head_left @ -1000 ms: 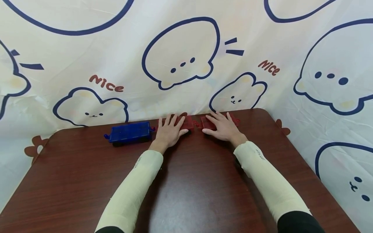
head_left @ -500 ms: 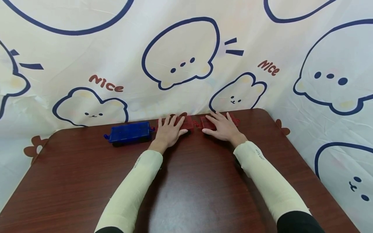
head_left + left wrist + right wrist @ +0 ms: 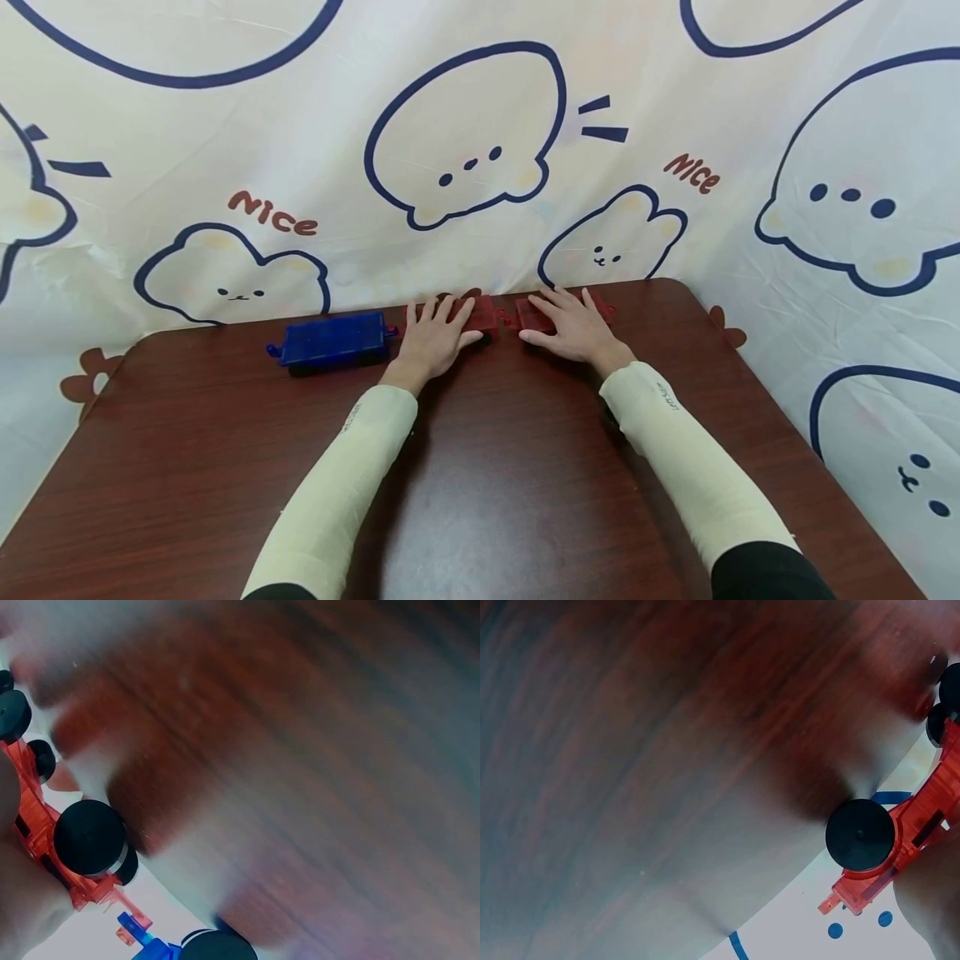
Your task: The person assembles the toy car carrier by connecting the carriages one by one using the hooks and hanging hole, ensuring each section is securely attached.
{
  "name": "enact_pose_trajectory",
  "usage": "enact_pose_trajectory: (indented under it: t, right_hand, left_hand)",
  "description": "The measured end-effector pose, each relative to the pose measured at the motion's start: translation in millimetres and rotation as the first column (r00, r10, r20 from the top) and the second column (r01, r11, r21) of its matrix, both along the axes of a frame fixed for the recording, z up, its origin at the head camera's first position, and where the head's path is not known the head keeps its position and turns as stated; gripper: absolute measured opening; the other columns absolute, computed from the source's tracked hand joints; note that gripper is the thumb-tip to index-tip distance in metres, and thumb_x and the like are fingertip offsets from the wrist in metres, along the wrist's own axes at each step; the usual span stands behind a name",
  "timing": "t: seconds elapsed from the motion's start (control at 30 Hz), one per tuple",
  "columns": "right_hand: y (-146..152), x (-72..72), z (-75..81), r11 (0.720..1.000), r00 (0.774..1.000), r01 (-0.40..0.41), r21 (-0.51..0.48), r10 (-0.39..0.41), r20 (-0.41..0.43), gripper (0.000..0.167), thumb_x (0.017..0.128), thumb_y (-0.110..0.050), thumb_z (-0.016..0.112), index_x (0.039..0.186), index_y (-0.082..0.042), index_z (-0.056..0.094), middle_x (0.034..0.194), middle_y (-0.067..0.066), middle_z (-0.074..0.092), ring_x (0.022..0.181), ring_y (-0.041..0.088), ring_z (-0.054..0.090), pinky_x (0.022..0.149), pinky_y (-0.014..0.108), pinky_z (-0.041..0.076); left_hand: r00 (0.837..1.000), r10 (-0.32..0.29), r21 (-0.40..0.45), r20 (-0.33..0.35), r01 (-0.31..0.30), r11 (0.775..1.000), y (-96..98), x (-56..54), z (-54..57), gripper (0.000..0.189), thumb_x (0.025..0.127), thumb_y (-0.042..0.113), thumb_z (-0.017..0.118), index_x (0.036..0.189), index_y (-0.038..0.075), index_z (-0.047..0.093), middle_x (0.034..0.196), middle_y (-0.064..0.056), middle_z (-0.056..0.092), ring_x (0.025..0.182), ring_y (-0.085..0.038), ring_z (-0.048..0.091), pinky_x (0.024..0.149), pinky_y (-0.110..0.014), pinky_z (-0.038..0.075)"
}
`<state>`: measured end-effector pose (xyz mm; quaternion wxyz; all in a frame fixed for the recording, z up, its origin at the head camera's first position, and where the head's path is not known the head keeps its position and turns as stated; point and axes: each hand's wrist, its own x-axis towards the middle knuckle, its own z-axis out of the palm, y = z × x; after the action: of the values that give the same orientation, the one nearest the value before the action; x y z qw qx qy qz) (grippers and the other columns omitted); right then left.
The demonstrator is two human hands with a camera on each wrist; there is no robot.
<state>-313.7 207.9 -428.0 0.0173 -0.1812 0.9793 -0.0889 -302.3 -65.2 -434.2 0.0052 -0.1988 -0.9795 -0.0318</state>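
Observation:
Three toy wagons stand in a row along the far edge of the table, on black wheels. At the left is the blue wagon [image 3: 333, 340], with a red wagon [image 3: 485, 313] in the middle and another red wagon [image 3: 530, 316] at the right. My left hand [image 3: 432, 340] rests on the middle one, fingers straight and spread, covering much of it. Spread likewise, the fingers of my right hand [image 3: 576, 332] lie over the right-hand one. A small red hook [image 3: 505, 317] shows between the two red wagons. In the left wrist view, the blue coupling [image 3: 135, 928] overlaps the red wagon's end piece.
A brown wood-grain table [image 3: 495, 483] spreads in front of the wagons. White cloth [image 3: 465, 258] printed with cartoon bears hangs right behind its far edge and along the right side. Pale sleeves [image 3: 337, 492] cover both forearms.

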Motion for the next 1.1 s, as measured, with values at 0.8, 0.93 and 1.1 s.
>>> enact_pose_trajectory:
  t: [0.8,0.93,1.1]
  right_hand:
    - [-1.3,-0.9,0.3,1.000,1.000,0.004,0.003,-0.004,-0.019,0.089,0.091,-0.075,0.046,0.160,-0.019,0.034,0.165,0.009,0.028,0.154,0.033,0.017,0.120,0.062,0.002]
    - [-2.7,-1.6,0.6,1.000,1.000,0.005,0.007,-0.005,-0.011,0.089,0.092,-0.074,0.045,0.160,-0.019,0.034,0.165,0.009,0.028,0.154,0.033,0.016,0.120,0.062,0.002]
    - [-3.9,-3.1,1.0,1.000,1.000,0.005,0.010,-0.005,-0.013,0.089,0.092,-0.075,0.045,0.160,-0.019,0.034,0.165,0.011,0.028,0.154,0.034,0.016,0.120,0.062,0.001]
  left_hand:
    - [0.999,-0.030,0.046,-0.021,0.031,0.998,-6.8,2.0,2.6,0.070,0.105,0.060,0.031,0.164,0.025,0.018,0.163,-0.013,0.028,0.151,-0.039,0.021,0.118,-0.067,0.009]
    - [0.999,-0.030,0.048,-0.012,0.031,0.998,-7.5,3.0,3.3,0.070,0.105,0.061,0.031,0.164,0.025,0.018,0.163,-0.013,0.027,0.151,-0.039,0.020,0.118,-0.066,0.009]
    - [0.999,-0.034,0.049,-0.016,0.035,0.998,-8.5,3.1,3.8,0.070,0.105,0.061,0.030,0.165,0.025,0.017,0.163,-0.012,0.027,0.151,-0.039,0.020,0.118,-0.067,0.009]
